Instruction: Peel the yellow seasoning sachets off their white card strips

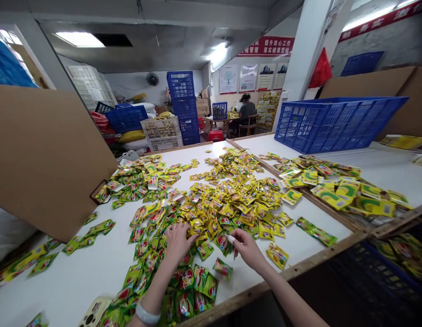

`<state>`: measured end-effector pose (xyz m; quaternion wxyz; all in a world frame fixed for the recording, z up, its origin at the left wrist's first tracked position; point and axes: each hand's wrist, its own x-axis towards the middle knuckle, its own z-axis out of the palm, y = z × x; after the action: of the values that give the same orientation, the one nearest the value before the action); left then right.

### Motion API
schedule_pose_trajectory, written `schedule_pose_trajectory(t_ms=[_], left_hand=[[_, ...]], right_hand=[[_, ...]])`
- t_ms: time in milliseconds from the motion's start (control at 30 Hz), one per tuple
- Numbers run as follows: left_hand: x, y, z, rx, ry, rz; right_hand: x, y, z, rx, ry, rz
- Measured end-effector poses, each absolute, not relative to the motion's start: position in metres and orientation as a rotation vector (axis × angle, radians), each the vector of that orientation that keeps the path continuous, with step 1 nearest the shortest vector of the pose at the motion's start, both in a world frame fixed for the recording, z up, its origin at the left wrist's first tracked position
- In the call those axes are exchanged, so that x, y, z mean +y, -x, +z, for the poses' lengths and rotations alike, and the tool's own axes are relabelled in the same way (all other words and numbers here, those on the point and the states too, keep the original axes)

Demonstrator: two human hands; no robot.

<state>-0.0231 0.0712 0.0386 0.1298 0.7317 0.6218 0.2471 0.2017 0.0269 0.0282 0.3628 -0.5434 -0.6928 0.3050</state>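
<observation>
"Pale bracelet (147, 314) on the left wrist, nearest. And the fingers?"

"Left hand (178, 240) curls over the seam of green packets (186, 278) and yellow packets (227, 200); whether it grips one, I can't tell. Right hand (246, 247) has thumb and forefinger close together beside a red-and-green packet (222, 244); its grip is unclear too."

"Farther out?"

"Both heaps lie on the white worktop (111, 254), green nearer. Blue crate (333, 127) to the right, seated person (246, 109) well beyond."
</observation>
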Motion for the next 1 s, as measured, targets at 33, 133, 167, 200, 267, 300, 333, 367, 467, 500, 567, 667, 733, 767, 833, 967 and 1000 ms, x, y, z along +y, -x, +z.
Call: schedule_pose_trajectory(t_ms=[33, 133, 167, 200, 267, 300, 333, 367, 467, 500, 567, 667, 733, 767, 833, 967, 1000], left_hand=[[0.066, 0.023, 0.044, 1.751, -2.107, 0.74], [0.046, 0.017, 0.062, 1.534, -2.016, 0.765], [0.04, 0.014, 0.067, 1.464, -1.975, 0.761], [0.034, 0.012, 0.07, 1.406, -1.929, 0.757], [0.026, 0.01, 0.075, 1.33, -1.831, 0.762], [0.023, 0.01, 0.075, 1.309, -1.78, 0.768], [0.021, 0.01, 0.075, 1.291, -1.731, 0.771], [0.02, 0.01, 0.075, 1.27, -1.688, 0.767], [0.016, 0.012, 0.071, 1.203, -1.626, 0.743], [0.013, 0.011, 0.07, 1.186, -1.628, 0.738], [0.006, 0.009, 0.068, 1.17, -1.653, 0.738], [0.0, 0.003, 0.065, 1.157, -1.718, 0.72], [0.006, 0.005, 0.065, 1.141, -1.765, 0.657], [0.015, 0.009, 0.066, 1.143, -1.784, 0.624], [0.044, 0.027, 0.07, 1.205, -1.815, 0.597], [0.123, 0.087, 0.083, 1.609, -1.84, 0.73], [0.141, 0.102, 0.085, 1.71, -1.83, 0.738]], right_hand=[[0.027, -0.199, 0.033, -1.747, 1.35, 0.811], [0.027, -0.182, 0.049, -1.695, 1.192, 0.88], [0.027, -0.175, 0.053, -1.69, 1.151, 0.908], [0.026, -0.169, 0.056, -1.687, 1.121, 0.935], [0.024, -0.161, 0.058, -1.686, 1.091, 0.97], [0.023, -0.158, 0.059, -1.688, 1.087, 0.975], [0.021, -0.157, 0.059, -1.691, 1.089, 0.972], [0.019, -0.157, 0.059, -1.694, 1.092, 0.965], [0.013, -0.161, 0.062, -1.704, 1.092, 0.943], [0.01, -0.163, 0.064, -1.702, 1.089, 0.956], [0.006, -0.167, 0.067, -1.699, 1.078, 1.08], [0.003, -0.174, 0.065, -1.721, 1.033, 1.38], [0.002, -0.179, 0.059, -1.732, 1.03, 1.474], [0.002, -0.182, 0.055, -1.734, 1.055, 1.465], [0.001, -0.191, 0.046, -1.718, 1.154, 1.409], [-0.003, -0.215, 0.028, -1.839, 1.389, 1.124], [-0.004, -0.221, 0.022, -1.936, 1.434, 0.974]])
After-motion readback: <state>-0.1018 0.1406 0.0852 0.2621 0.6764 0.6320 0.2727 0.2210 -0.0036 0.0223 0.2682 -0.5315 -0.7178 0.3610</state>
